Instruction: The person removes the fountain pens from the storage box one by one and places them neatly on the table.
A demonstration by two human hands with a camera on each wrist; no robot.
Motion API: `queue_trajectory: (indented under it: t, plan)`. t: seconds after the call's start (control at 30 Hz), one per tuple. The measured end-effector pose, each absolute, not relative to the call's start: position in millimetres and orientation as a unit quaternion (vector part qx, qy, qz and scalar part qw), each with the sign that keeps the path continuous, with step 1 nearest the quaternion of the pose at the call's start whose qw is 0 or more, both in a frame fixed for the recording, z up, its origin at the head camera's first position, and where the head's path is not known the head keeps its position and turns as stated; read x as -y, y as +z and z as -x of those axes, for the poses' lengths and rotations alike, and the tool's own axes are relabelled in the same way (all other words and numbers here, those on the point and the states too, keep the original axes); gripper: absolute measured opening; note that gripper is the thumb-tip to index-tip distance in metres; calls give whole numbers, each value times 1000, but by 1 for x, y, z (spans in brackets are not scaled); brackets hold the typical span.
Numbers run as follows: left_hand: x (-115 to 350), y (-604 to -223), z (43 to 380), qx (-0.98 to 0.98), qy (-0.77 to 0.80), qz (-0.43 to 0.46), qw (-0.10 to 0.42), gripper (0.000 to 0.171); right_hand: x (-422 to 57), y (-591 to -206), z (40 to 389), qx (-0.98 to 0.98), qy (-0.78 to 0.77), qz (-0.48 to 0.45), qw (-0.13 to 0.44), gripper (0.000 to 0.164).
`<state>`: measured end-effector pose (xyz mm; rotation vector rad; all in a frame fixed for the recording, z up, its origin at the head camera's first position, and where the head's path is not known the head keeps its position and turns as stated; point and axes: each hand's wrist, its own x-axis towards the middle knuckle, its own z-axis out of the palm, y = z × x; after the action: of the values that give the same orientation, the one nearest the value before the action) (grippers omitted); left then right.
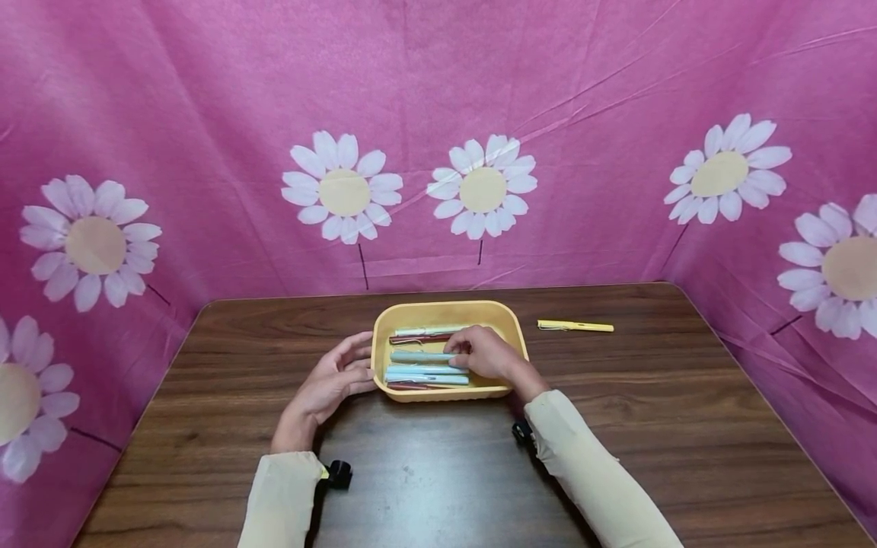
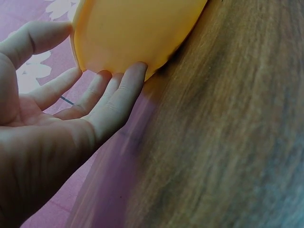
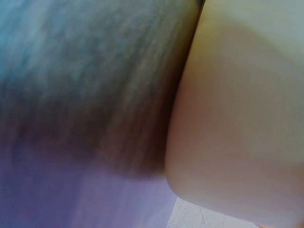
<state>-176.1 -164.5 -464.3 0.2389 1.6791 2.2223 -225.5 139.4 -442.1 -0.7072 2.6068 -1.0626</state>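
Observation:
A yellow plastic basket (image 1: 448, 306) stands on the wooden table with several pens lying crosswise in it, some light blue, some dark red. My right hand (image 1: 488, 352) reaches inside and pinches one end of a light blue pen (image 1: 416, 356) between thumb and fingers. Nearer the front wall lie more light blue pens (image 1: 426, 378); a dark red pen (image 1: 409, 387) is partly hidden below them. At the basket's left end, my left hand (image 1: 334, 379) touches the outer wall with spread, fairly straight fingers (image 2: 124, 92). The right wrist view shows mostly the basket's blurred outer side.
A yellow pen (image 1: 575, 326) lies on the table (image 1: 658, 426) to the right of the basket. Pink cloth (image 1: 438, 84) with white flowers hangs behind and along both sides of the table. A black strap device sits at each wrist.

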Motion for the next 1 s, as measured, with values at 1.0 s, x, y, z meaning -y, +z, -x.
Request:
queue_trajectory:
  t: [1.0]
  plan:
    - [164, -462, 175, -592, 782, -87, 173, 71, -172, -413, 226, -891, -370, 263, 13, 15]
